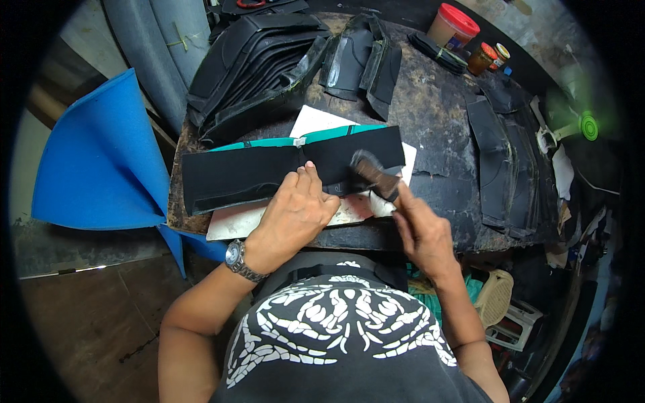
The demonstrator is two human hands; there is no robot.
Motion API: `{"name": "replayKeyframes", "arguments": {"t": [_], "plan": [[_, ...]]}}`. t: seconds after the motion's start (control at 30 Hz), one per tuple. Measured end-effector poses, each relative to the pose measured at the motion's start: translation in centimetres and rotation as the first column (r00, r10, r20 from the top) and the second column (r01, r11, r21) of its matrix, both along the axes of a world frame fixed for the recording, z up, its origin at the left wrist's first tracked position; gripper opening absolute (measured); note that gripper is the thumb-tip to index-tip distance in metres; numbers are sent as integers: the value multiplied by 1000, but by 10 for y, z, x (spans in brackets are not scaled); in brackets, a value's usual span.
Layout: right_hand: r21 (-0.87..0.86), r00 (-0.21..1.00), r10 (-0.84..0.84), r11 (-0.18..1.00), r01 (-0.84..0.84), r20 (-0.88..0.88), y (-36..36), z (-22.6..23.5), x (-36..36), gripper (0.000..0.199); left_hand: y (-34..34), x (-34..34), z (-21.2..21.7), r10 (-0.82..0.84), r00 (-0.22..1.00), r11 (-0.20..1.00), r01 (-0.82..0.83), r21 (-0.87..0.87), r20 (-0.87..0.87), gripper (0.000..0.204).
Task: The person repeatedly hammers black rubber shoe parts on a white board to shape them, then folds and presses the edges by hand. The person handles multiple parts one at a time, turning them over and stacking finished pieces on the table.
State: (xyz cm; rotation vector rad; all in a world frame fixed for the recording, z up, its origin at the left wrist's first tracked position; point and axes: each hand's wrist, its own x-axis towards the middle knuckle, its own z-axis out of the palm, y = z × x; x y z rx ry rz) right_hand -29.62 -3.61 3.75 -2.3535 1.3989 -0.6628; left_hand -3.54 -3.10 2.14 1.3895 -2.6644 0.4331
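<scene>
Pressing down flat, the left hand [295,211] lies with fingers spread on a long black strip [269,171] of sheet material, holding nothing but pinning it in place; a metal wristwatch [236,258] sits on that wrist. The strip runs across the middle of the worktable [437,114] from nine o'clock toward three o'clock, resting on a white board [235,221] with a teal band [336,132] showing along its far edge. At about four o'clock from the strip's centre, the right hand [420,232] is clenched around the handle of a brush [373,174], whose bristled head touches the strip's right end (the bristles look blurred).

Toward twelve o'clock lies a heap of curved black pieces [255,60], with more folded black pieces [363,57] just beside it. At one o'clock stand a red-lidded tub [453,25] and two small jars [487,57]. Flat black pieces [500,161] are stacked at three o'clock near the table's edge. A rolled blue foam sheet [101,161] leans off the table at nine o'clock. The person's black shirt with a white pattern [336,329] fills six o'clock.
</scene>
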Motion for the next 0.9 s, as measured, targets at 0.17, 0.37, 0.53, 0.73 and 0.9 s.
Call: {"name": "replayKeyframes", "arguments": {"t": [0.17, 0.37, 0.53, 0.73, 0.9], "plan": [[25, 983, 65, 997, -70, 174, 4, -6, 10, 48, -4, 9, 13, -57, 993, 997, 61, 37, -106, 12], [39, 998, 57, 998, -58, 38, 0, -10, 16, 67, 1, 42, 24, 92, 913, 954, 34, 299, -398, 20], [-7, 987, 88, 996, -88, 137, -1, -2, 24, 63, 16, 25, 9, 30, 947, 998, -9, 67, -321, 2], [209, 985, 128, 973, -101, -118, 6, 5, 41, 68, 22, 33, -2, 22, 925, 999, -10, 35, -379, 6], [82, 983, 100, 993, -88, -155, -5, 12, 24, 64, -8, 12, -15, -79, 864, 991, 16, -129, -497, 10]]}}
